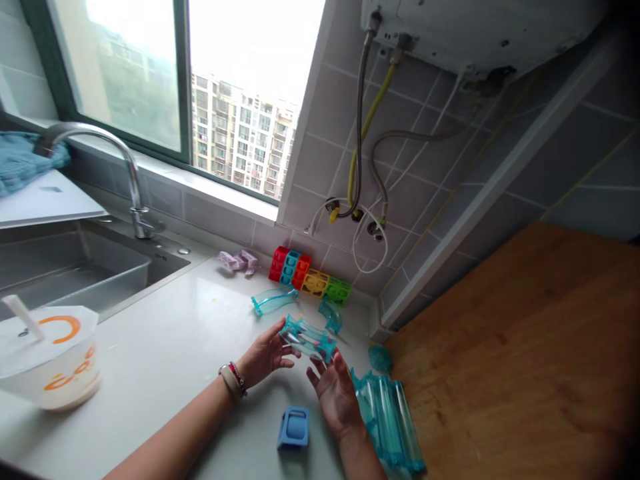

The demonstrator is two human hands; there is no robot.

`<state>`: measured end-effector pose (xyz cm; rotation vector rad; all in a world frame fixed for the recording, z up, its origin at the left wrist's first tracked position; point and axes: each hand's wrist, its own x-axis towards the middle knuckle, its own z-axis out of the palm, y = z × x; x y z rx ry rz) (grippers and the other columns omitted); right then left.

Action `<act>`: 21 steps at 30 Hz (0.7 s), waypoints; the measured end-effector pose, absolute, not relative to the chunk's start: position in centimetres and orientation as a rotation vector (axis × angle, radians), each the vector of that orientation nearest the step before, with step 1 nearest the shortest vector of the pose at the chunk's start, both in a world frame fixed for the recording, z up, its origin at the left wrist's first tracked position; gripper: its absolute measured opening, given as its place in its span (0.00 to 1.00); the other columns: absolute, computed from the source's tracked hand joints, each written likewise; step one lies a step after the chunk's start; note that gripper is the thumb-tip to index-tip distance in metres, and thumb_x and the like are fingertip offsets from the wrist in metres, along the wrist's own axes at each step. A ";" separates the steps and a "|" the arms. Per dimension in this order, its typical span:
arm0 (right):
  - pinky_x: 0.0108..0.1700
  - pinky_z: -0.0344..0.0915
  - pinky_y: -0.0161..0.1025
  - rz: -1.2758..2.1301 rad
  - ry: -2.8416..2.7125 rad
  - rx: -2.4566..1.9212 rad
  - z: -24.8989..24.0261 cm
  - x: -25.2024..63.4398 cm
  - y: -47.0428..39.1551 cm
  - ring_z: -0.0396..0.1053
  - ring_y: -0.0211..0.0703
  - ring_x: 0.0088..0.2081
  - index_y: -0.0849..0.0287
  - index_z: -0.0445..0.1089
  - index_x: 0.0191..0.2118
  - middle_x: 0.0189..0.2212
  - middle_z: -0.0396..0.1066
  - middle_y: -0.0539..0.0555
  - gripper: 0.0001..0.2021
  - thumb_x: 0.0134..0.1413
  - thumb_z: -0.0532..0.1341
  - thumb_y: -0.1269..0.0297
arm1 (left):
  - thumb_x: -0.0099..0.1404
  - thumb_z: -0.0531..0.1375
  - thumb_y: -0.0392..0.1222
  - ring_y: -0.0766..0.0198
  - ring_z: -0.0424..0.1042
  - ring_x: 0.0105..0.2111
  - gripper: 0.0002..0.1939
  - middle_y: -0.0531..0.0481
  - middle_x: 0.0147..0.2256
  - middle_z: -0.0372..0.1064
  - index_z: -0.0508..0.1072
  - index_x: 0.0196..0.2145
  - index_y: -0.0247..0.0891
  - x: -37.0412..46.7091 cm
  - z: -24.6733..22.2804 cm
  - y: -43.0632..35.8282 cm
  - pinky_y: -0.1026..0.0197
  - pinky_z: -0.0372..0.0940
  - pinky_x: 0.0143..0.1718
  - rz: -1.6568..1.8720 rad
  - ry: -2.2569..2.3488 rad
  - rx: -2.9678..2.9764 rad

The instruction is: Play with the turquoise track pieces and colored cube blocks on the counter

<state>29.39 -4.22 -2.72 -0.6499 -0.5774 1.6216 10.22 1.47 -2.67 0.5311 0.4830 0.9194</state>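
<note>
Two hands (pixel 263 358) holding teal plastic piece (pixel 306 337), cup (pixel 53 363) lettered "Co"

This is a kitchen, most likely in a home. A steel sink (pixel 75 260) is set into the left end of a pale countertop (pixel 165 360), with a curved tap (pixel 133 173) rising from its back edge. Along the counter's back edge runs a wall of grey tiles (pixel 320 167) (the pale joints show plainly). A white boiler-like unit (pixel 480 30) hangs high above the counter's far right corner, with a yellow hose (pixel 373 120) and grey hoses (pixel 359 127) running down to valves (pixel 375 231) on the tiles. Through the window (pixel 245 100) above the sink stands a tall block of flats (pixel 240 133).
</note>
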 end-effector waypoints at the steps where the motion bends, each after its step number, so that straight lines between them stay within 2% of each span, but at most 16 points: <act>1: 0.49 0.69 0.41 1.607 -0.579 -0.666 -2.9 29.4 -4.1 0.73 0.45 0.48 0.45 0.75 0.49 0.50 0.77 0.50 0.19 0.53 0.72 0.49 | 0.71 0.59 0.58 0.60 0.78 0.30 0.22 0.43 0.34 0.77 0.77 0.45 0.34 10.3 -2.7 1.5 0.64 0.74 0.27 0.910 0.495 0.523; 4: 0.47 0.70 0.41 1.571 -0.611 -0.745 -3.4 29.4 -4.0 0.73 0.44 0.45 0.45 0.76 0.49 0.49 0.77 0.50 0.19 0.53 0.72 0.47 | 0.69 0.59 0.60 0.61 0.77 0.29 0.23 0.45 0.33 0.75 0.77 0.42 0.35 10.3 -3.0 1.8 0.63 0.73 0.25 0.915 0.562 0.494; 8: 0.49 0.70 0.43 1.452 -0.740 -0.851 -3.4 29.0 -4.0 0.73 0.48 0.50 0.46 0.73 0.55 0.54 0.75 0.53 0.25 0.53 0.70 0.46 | 0.69 0.60 0.60 0.62 0.76 0.26 0.23 0.45 0.32 0.76 0.76 0.39 0.34 10.2 -3.3 2.2 0.64 0.72 0.23 0.996 0.673 0.489; 12: 0.53 0.68 0.43 1.157 -1.035 -1.043 -1.6 28.7 -3.5 0.71 0.48 0.55 0.51 0.71 0.59 0.57 0.73 0.57 0.26 0.58 0.67 0.48 | 0.70 0.59 0.60 0.61 0.76 0.24 0.24 0.42 0.31 0.77 0.77 0.41 0.33 10.3 -3.5 2.3 0.63 0.71 0.21 1.044 0.716 0.499; 15: 0.52 0.68 0.44 0.862 -1.535 -1.253 1.4 28.7 -2.2 0.71 0.50 0.54 0.53 0.72 0.57 0.56 0.73 0.59 0.24 0.61 0.63 0.47 | 0.72 0.56 0.60 0.62 0.76 0.23 0.25 0.42 0.31 0.78 0.76 0.43 0.32 10.4 -3.6 2.4 0.64 0.71 0.23 1.092 0.762 0.507; 17: 0.50 0.68 0.43 0.858 -1.655 -1.296 3.6 28.7 -1.0 0.73 0.49 0.50 0.53 0.77 0.51 0.51 0.76 0.57 0.21 0.57 0.67 0.48 | 0.73 0.54 0.59 0.63 0.76 0.24 0.25 0.42 0.32 0.78 0.76 0.43 0.32 10.4 -3.7 2.6 0.65 0.71 0.23 1.110 0.782 0.522; 19: 0.45 0.69 0.41 0.910 -1.774 -1.333 5.6 28.6 0.3 0.75 0.48 0.42 0.54 0.80 0.47 0.41 0.80 0.55 0.21 0.51 0.71 0.49 | 0.73 0.54 0.60 0.63 0.76 0.24 0.25 0.43 0.31 0.78 0.76 0.43 0.32 10.5 -3.8 2.8 0.64 0.71 0.24 1.103 0.783 0.548; 21: 0.40 0.68 0.39 0.964 -1.891 -1.378 7.3 28.2 1.5 0.75 0.45 0.34 0.55 0.81 0.44 0.33 0.80 0.52 0.23 0.41 0.77 0.50 | 0.72 0.56 0.61 0.63 0.76 0.24 0.25 0.45 0.30 0.77 0.76 0.43 0.32 10.6 -3.9 2.8 0.63 0.71 0.24 1.096 0.774 0.582</act>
